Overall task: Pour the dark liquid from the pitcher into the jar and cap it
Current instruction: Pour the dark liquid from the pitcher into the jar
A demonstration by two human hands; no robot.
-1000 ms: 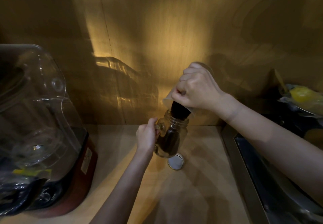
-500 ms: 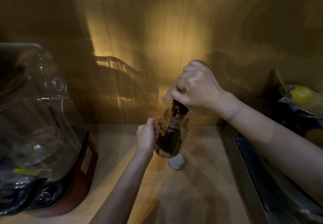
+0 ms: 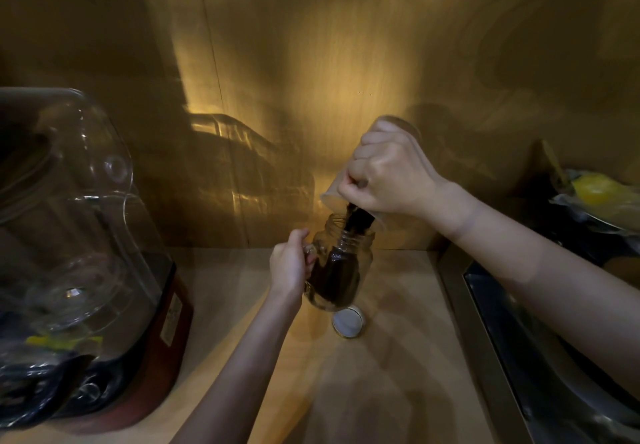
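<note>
A glass jar (image 3: 341, 263) with a side handle stands tilted on the wooden counter, partly filled with dark liquid. My left hand (image 3: 290, 265) grips its handle. My right hand (image 3: 388, 173) holds a translucent pitcher (image 3: 330, 194) tipped steeply over the jar's mouth. A dark stream runs from the pitcher's rim down into the jar. The round white cap (image 3: 347, 322) lies flat on the counter just in front of the jar, inner side up.
A blender with a clear cover (image 3: 69, 208) on a red base (image 3: 166, 333) stands at the left. A metal sink (image 3: 540, 350) runs along the right edge, with wrapped yellow food (image 3: 599, 191) behind it. A wooden wall rises right behind the jar.
The dark mass at the pitcher's rim has thinned into a narrower stream, and the jar holds slightly more liquid. Both hands kept their places.
</note>
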